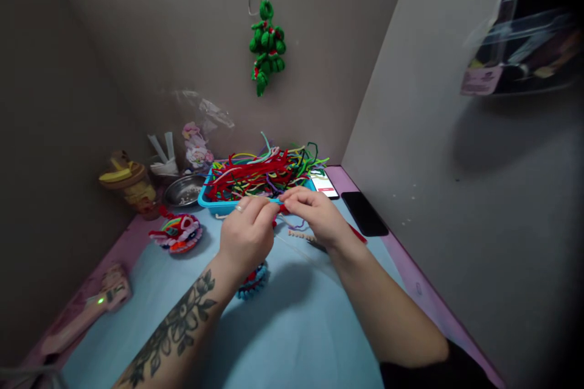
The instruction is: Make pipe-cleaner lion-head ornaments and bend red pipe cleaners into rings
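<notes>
Left grip point(249, 231) and right grip point(314, 214) pinched closed, fingertips nearly meeting, held item too hidden to tell, one red-and-blue fringed piece point(252, 284) below left grip, one multicoloured piece point(177, 233) farther left, one blue basket point(214, 207) of strands point(260, 171), two phones point(365, 214), one metal bowl point(182, 193), pale-blue tabletop point(319, 328), grey walls point(182, 36).

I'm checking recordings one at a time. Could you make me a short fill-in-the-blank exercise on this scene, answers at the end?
1. The tray under the heap of colourful strands is ____.
2. The ornament hanging at the wall is mostly ____.
3. The forearm above the left hand bears a leafy ____.
4. The black phone lies to the ____ of the right hand.

Missing words: blue; green; tattoo; right.
</notes>
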Motion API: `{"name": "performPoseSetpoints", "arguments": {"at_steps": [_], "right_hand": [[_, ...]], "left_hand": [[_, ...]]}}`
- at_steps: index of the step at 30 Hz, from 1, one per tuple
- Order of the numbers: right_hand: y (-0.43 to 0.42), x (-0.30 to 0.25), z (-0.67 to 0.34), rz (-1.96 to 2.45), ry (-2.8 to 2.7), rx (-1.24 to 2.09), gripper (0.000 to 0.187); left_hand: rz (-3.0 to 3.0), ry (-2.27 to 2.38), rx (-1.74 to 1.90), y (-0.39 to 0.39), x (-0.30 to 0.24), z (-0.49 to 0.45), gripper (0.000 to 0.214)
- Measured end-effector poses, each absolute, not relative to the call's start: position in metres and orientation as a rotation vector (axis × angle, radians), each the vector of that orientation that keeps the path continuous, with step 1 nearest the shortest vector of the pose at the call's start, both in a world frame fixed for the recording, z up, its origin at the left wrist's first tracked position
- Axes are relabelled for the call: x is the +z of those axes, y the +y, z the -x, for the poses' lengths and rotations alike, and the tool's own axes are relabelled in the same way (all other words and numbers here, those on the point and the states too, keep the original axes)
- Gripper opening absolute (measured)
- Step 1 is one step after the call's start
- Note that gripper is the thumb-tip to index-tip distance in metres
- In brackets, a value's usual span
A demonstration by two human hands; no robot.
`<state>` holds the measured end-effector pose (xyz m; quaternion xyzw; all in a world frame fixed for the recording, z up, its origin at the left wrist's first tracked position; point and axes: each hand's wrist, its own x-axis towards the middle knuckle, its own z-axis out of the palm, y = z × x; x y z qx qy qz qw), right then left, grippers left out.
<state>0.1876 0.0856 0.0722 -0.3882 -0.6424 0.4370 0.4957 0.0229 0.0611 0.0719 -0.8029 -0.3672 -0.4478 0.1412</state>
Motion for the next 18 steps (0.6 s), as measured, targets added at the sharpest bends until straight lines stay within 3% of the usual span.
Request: {"name": "performPoseSetpoints", "arguments": {"at_steps": [3, 8, 12, 18], "right_hand": [[0.088, 0.071, -0.190, 0.930, -1.453, 1.174, 0.030], [0.094, 0.071, -0.197, 0.821, -1.274, 1.247, 0.048], [0.100, 0.065, -0.198, 0.708, -1.247, 1.314, 0.030], [0.105, 0.059, -0.198, 0.615, -1.154, 1.350, 0.030]], "left_hand": [[2.357, -1.197, -1.417, 0.062, 0.073, -0.023, 0.013], [2.641, -1.908, -2.104, 0.064, 0.083, -0.022, 0.011], [2.750, -2.121, -2.661, 0.066, 0.086, -0.019, 0.023], [2.843, -2.267, -2.900, 0.068, 0.085, -0.017, 0.022]]}}
